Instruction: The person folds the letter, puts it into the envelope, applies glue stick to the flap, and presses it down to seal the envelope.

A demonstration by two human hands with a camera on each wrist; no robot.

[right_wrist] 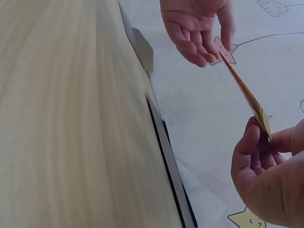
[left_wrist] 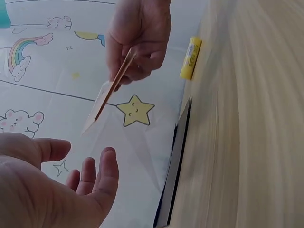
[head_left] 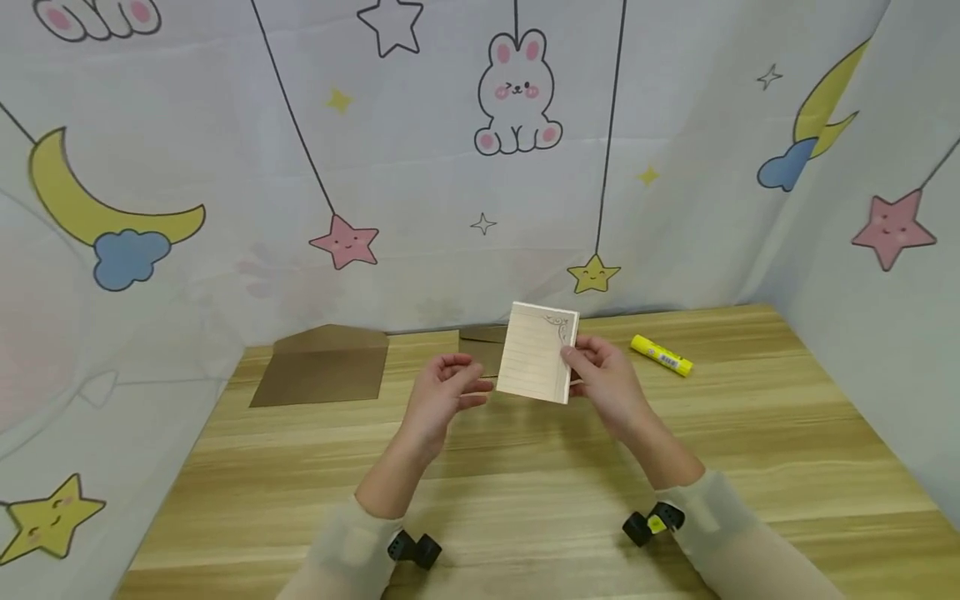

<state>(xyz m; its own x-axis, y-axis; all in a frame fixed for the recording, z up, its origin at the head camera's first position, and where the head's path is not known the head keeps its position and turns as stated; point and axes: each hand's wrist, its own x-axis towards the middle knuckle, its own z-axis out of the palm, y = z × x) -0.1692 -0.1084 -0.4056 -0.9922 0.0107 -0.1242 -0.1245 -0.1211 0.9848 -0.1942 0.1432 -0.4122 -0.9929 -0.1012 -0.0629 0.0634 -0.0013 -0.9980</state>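
My right hand (head_left: 613, 387) pinches the right edge of a small stack of cream lined notepaper (head_left: 534, 354), thumb on the front and fingers behind. A scroll ornament marks its upper right corner. The paper is held up above the table, and the right wrist view shows the notepaper (right_wrist: 244, 90) edge-on, thin and brownish. My left hand (head_left: 442, 396) is beside the paper's lower left edge, fingers relaxed and slightly bent. In the left wrist view a gap separates the left hand (left_wrist: 57, 185) from the notepaper. Behind the paper lies a brown envelope (head_left: 480, 354), partly hidden.
Another brown envelope (head_left: 322, 371), flap raised, lies at the table's back left. A yellow glue stick (head_left: 662, 356) lies right of the right hand. The wooden table (head_left: 510, 517) backs onto a white printed cloth (head_left: 420, 167), which also hangs at both sides.
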